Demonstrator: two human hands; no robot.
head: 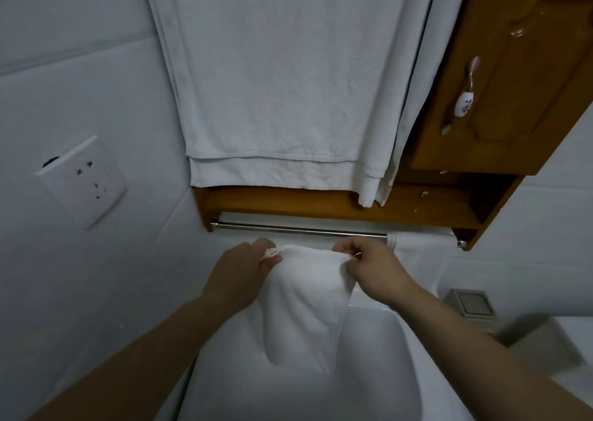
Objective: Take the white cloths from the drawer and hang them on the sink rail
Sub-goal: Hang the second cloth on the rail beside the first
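A small white cloth (305,305) hangs down over the white sink (378,350), stretched between both hands. My left hand (244,273) pinches its upper left corner. My right hand (372,266) pinches its upper right corner. The cloth's top edge sits just below and in front of the metal rail (288,229), apart from it. Another white cloth (420,244) is draped over the rail's right end. The drawer is out of view.
A wooden cabinet (500,99) with a ceramic handle (465,99) hangs above the rail, its shelf (321,202) just over it. Large white towels (276,83) hang in front of it. A wall socket (83,180) is at left. A grey box (471,303) stands beside the sink.
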